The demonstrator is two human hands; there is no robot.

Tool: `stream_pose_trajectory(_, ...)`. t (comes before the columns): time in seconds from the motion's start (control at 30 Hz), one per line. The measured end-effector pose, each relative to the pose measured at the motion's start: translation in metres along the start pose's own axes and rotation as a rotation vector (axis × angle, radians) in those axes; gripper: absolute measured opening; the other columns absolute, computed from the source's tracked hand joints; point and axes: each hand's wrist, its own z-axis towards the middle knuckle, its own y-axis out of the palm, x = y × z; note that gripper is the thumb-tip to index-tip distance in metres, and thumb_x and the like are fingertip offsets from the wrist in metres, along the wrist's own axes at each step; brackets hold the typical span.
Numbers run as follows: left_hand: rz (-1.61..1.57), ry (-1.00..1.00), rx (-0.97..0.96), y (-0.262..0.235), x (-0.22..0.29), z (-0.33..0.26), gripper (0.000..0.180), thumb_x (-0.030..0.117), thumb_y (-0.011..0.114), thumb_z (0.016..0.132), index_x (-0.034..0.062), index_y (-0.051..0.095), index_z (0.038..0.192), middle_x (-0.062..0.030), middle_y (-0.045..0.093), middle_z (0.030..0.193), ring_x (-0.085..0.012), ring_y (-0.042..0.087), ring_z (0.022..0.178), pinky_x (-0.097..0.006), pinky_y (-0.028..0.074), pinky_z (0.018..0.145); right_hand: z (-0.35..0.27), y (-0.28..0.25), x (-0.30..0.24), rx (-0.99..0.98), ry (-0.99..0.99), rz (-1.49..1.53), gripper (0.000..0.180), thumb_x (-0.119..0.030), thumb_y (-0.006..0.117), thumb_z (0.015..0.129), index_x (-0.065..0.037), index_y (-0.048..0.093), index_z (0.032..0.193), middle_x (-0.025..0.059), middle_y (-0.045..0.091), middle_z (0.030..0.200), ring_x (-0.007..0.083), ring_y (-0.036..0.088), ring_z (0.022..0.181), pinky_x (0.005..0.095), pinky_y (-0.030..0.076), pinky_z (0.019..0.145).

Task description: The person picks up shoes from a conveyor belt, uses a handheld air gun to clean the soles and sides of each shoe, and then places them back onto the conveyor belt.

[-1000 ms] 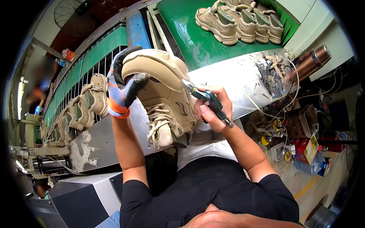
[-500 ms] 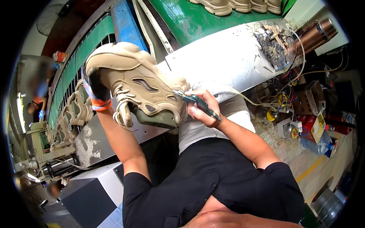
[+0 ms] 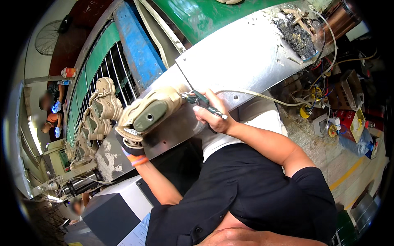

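Shoe [image 3: 152, 112] over metal bench [image 3: 246, 53], green belt [image 3: 205, 16], fan [image 3: 47, 39]

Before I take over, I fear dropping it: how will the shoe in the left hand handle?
The beige shoe probably feels stiff and fairly heavy, since a green insert fills its opening. Its laces look limp, likely to flop.

Shoe [image 3: 163, 96] beige; block [image 3: 141, 123] inside it olive green. Left hand's glove [image 3: 134, 151] black, cuff orange. Hand tool [image 3: 200, 99] dark green, silver tip. Shoes along left [image 3: 97, 129] beige and olive. Bench [image 3: 234, 53] silver-grey, black patch [image 3: 293, 39] far right. Far belt [image 3: 209, 18] green; frame [image 3: 137, 45] blue. Shirt [image 3: 250, 192] black, lower garment [image 3: 262, 115] white.
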Motion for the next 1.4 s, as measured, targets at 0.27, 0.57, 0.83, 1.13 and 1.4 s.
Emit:
stream_pose_trajectory(0.27, 0.369, -0.383, -0.062, 0.024, 0.023, -0.157, 0.063, 0.049, 0.041, 0.098, 0.0007, 0.041, 0.138, -0.013, 0.057, 0.129, -0.024, 0.063, 0.104, -0.033, 0.056, 0.07, -0.004, 0.015, 0.012, -0.019, -0.016, -0.332, 0.042, -0.016, 0.061, 0.084, -0.001, 0.046, 0.119, 0.0055, 0.058, 0.068, 0.0089, 0.051, 0.058, 0.0278, 0.042, 0.056)
stream_pose_trajectory(0.57, 0.099, -0.744, -0.231, 0.065, 0.001, -0.18, 0.078, 0.063, 0.037, 0.093, -0.0016, 0.041, 0.136, -0.0238, 0.064, 0.109, -0.0322, 0.068, 0.084, -0.041, 0.059, 0.069, 0.005, 0.018, 0.024, -0.092, -0.001, -0.292, 0.039, -0.018, 0.062, 0.084, 0.0, 0.047, 0.115, 0.0041, 0.058, 0.068, 0.0095, 0.053, 0.06, 0.027, 0.041, 0.057)
stream_pose_trajectory(0.83, -0.134, -0.951, -0.518, 0.119, -0.021, -0.166, 0.089, 0.071, 0.026, 0.092, -0.0059, 0.044, 0.133, -0.0276, 0.06, 0.117, -0.0368, 0.064, 0.102, -0.046, 0.055, 0.083, -0.015, -0.014, -0.018, -0.184, 0.295, -0.017, 0.03, -0.009, 0.055, 0.091, -0.002, 0.045, 0.117, 0.0022, 0.05, 0.073, 0.0064, 0.043, 0.052, 0.0238, 0.035, 0.048)
stream_pose_trajectory(1.13, -0.257, -1.011, -0.671, 0.165, -0.044, -0.161, 0.088, 0.075, 0.022, 0.09, 0.0005, 0.046, 0.13, -0.0255, 0.061, 0.117, -0.0371, 0.062, 0.106, -0.047, 0.053, 0.087, -0.026, -0.031, -0.087, -0.086, 0.486, -0.098, 0.034, -0.01, 0.055, 0.088, -0.001, 0.046, 0.119, 0.0028, 0.047, 0.066, 0.0073, 0.041, 0.05, 0.0252, 0.036, 0.047)
stream_pose_trajectory(1.4, -0.218, -0.912, -0.734, 0.213, -0.041, -0.149, 0.106, 0.084, 0.023, 0.081, -0.0055, 0.039, 0.136, -0.0211, 0.059, 0.12, -0.0278, 0.061, 0.108, -0.039, 0.047, 0.095, -0.038, -0.02, -0.085, 0.065, 0.318, -0.308, 0.034, -0.015, 0.06, 0.087, -0.001, 0.048, 0.115, 0.0005, 0.054, 0.075, 0.0061, 0.048, 0.061, 0.0241, 0.04, 0.056)
